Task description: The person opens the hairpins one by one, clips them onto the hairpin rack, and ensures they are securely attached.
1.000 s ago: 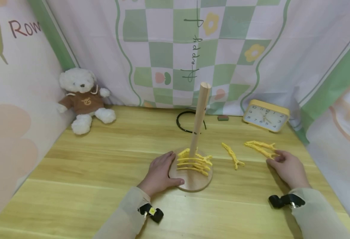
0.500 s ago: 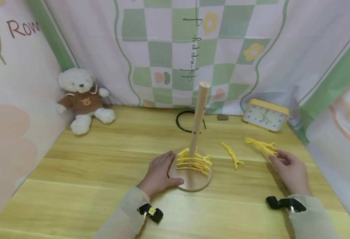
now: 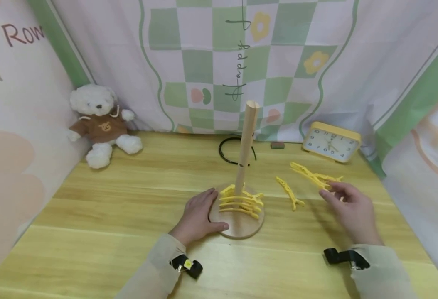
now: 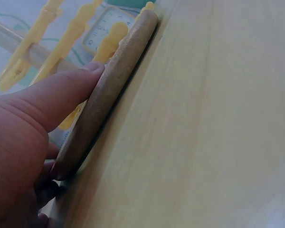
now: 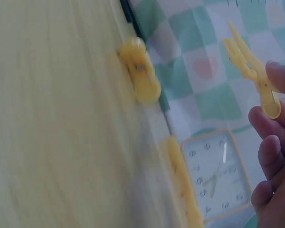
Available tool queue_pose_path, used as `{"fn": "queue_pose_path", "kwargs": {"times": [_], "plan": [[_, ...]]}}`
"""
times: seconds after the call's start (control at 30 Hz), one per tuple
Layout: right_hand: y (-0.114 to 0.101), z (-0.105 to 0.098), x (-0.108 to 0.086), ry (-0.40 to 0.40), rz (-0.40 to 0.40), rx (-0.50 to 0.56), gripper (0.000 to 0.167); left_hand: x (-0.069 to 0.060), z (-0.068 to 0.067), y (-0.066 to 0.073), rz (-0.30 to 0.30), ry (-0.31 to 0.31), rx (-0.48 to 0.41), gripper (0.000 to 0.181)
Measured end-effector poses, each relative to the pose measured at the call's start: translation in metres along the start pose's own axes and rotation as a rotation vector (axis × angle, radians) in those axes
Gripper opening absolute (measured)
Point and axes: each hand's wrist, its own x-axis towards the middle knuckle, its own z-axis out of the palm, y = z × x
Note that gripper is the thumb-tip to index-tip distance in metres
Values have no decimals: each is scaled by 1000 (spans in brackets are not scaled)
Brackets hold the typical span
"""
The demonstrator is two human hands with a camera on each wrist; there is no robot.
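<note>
A wooden stand has a round base [image 3: 237,229] and an upright post [image 3: 247,137]. Several yellow hair clips [image 3: 239,209] sit around the foot of the post. My left hand [image 3: 196,218] holds the base's near left rim; the left wrist view shows the thumb [image 4: 66,92] on top and the other fingers, partly hidden, at the rim. At the right, my right hand [image 3: 355,214] pinches one yellow hair clip [image 5: 264,88] by its handle end, above the table. Another clip [image 3: 335,179] lies behind it, and a third clip [image 3: 289,193] lies between stand and right hand.
A black ring-shaped cord [image 3: 226,155] lies behind the post, beside a small dark block [image 3: 277,145]. The yellow clock [image 3: 331,143] stands at the back right. A white plush bear [image 3: 104,124] sits at the back left. Printed curtains enclose the wooden table.
My right hand has lifted one hair clip from beside the other and moved it left. The left hand stays on the base; the head view has shifted slightly.
</note>
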Motion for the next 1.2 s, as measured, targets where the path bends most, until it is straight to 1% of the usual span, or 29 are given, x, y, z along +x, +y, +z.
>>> {"fn": "queue_pose_path", "kwargs": {"times": [0.13,0.23,0.3,0.47,0.63,0.73,0.93,1.2], "plan": [[-18,7,-6,-3,-98,13,25,-1,0,0,8,4,2,102],[-30,11,-10,-23,-155,37,24,-1,0,0,11,7,-1,102],[-37,14,-13,-42,-173,50,24,-1,0,-1,11,7,-2,102],[-52,21,-21,-81,-186,76,24,0,1,-2,12,5,-2,102],[-66,27,-28,-93,-243,111,25,-1,0,0,11,7,-5,101],[-71,30,-30,-96,-288,121,27,-1,0,0,9,8,-4,101],[-73,36,-31,-93,-387,120,33,-1,-1,0,4,2,-8,101],[-79,43,-31,-109,-430,119,32,-1,0,0,3,1,-6,102]]}}
